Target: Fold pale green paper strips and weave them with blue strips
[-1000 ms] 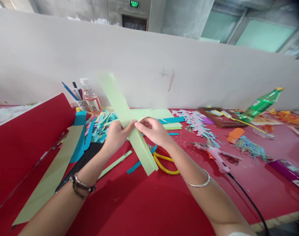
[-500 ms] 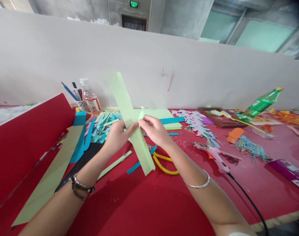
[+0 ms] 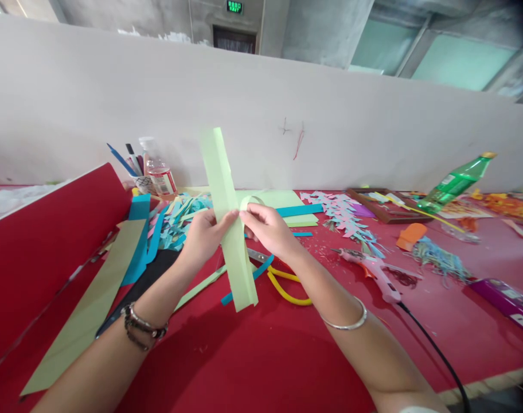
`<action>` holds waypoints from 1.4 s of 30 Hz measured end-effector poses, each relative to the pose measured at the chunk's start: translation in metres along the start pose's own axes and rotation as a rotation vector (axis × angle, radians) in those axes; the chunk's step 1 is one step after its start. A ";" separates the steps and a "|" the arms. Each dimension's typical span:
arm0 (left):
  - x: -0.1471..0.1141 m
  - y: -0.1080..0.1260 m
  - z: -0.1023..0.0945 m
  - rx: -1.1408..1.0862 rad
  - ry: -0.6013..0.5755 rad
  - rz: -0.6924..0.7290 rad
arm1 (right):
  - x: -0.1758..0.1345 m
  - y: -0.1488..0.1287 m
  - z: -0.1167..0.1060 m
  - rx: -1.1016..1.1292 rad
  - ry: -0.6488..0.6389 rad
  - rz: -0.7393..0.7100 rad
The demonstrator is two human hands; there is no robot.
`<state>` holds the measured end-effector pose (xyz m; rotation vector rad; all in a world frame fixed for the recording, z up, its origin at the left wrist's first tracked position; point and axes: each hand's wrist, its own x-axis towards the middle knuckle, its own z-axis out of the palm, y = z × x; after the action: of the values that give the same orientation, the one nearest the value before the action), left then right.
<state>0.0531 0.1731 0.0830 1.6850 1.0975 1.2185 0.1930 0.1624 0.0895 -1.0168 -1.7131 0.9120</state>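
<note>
My left hand [image 3: 204,234] grips a long pale green paper strip [image 3: 227,229] by its left edge, thumb in front. The strip is creased lengthwise and stands nearly upright above the table. Close beside it, my right hand [image 3: 268,228] pinches a narrow pale green paper band [image 3: 252,201] that curls in a loop over the fingers. Whether the band is joined to the wide strip I cannot tell. Yellow-handled scissors [image 3: 289,294] lie on the table behind the strip, partly hidden by it and my right forearm. A thin blue paper strip [image 3: 261,268] crosses them.
To the right lie a pink glue gun [image 3: 375,272] with a black cord and a tilted green bottle [image 3: 457,180]. At left are a red board [image 3: 50,252], a long green paper piece [image 3: 85,310] and a heap of paper scraps [image 3: 182,215]. A clear bottle [image 3: 160,175] stands behind.
The wide green strip has turned more upright, its lower end moving left. The narrow band now shows as a rounder loop over my right fingers.
</note>
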 end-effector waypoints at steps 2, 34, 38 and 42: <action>-0.001 0.001 0.001 -0.041 0.025 -0.035 | 0.000 -0.001 0.001 0.025 0.014 0.010; 0.002 -0.001 -0.003 0.071 -0.064 -0.010 | 0.001 0.004 0.002 -0.059 0.068 -0.019; 0.003 -0.001 -0.004 0.083 -0.061 -0.025 | 0.000 0.005 0.002 -0.101 0.051 -0.043; 0.003 -0.001 -0.004 0.061 -0.074 -0.008 | 0.002 0.008 0.000 -0.032 0.014 0.008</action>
<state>0.0499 0.1768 0.0834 1.7563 1.1050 1.1188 0.1940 0.1677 0.0827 -1.0489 -1.7180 0.8835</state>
